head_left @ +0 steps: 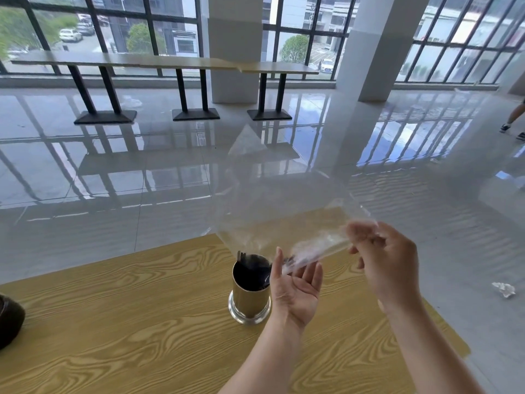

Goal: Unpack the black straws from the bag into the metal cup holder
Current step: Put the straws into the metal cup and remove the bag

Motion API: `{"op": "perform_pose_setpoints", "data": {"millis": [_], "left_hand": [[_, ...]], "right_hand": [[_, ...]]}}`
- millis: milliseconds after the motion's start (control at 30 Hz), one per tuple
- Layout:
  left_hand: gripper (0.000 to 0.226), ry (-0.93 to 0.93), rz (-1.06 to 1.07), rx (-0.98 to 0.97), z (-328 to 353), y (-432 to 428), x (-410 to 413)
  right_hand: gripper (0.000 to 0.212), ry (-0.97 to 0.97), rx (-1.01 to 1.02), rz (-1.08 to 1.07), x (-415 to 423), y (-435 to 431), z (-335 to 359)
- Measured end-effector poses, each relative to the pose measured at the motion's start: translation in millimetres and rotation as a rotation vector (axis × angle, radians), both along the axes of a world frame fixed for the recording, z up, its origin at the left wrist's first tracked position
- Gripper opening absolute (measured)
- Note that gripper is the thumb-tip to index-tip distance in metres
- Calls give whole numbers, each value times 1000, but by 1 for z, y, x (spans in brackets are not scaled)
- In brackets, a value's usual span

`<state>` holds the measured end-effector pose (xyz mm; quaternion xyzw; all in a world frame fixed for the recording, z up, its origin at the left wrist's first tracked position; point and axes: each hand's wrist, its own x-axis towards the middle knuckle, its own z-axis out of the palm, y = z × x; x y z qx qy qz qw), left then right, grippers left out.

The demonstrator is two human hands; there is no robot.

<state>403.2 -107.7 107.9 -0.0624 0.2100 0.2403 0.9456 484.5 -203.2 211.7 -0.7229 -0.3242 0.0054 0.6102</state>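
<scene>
Emptying step, judged near its end. My right hand (389,257) pinches one end of the clear bag (312,245), fingers curled on the plastic, and holds it raised over the table (113,308). My left hand (295,291) lies palm up with fingers straight and grips nothing. It sits just beside the metal cup (250,297), under the bag's crumpled lower end; I cannot tell whether the plastic touches my palm.

The black straws (252,268) stand bunched inside the cup, a few tips showing above its rim. The bag looks almost empty. A dark patch at its lower end may be a last straw or only the cup seen through the plastic.

The next move, as I judge it, calls for checking that lower end. Any straggler should be tipped over the cup's rim, not onto my palm, without nudging the cup. After that the bag can be set aside.
</scene>
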Motion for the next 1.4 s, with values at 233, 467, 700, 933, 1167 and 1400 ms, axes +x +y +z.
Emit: {"op": "perform_pose_setpoints", "data": {"millis": [233,467,700,933,1167,1400], "left_hand": [[81,5,47,-67,-6,0,-5],[58,48,34,-54,-4,4,-4],[30,109,-21,-7,-5,5,-5],[17,87,-49,38,6,5,-1],[9,110,-23,94,12,11,-1],[32,138,88,209,27,37,-12]], "right_hand": [[14,55,193,50,8,15,37],[10,80,225,32,7,15,47],[11,42,226,-14,7,10,46],[13,-17,271,-51,7,3,62],[6,-60,271,-56,10,-5,67],[8,-179,217,-157,21,-5,59]]}}
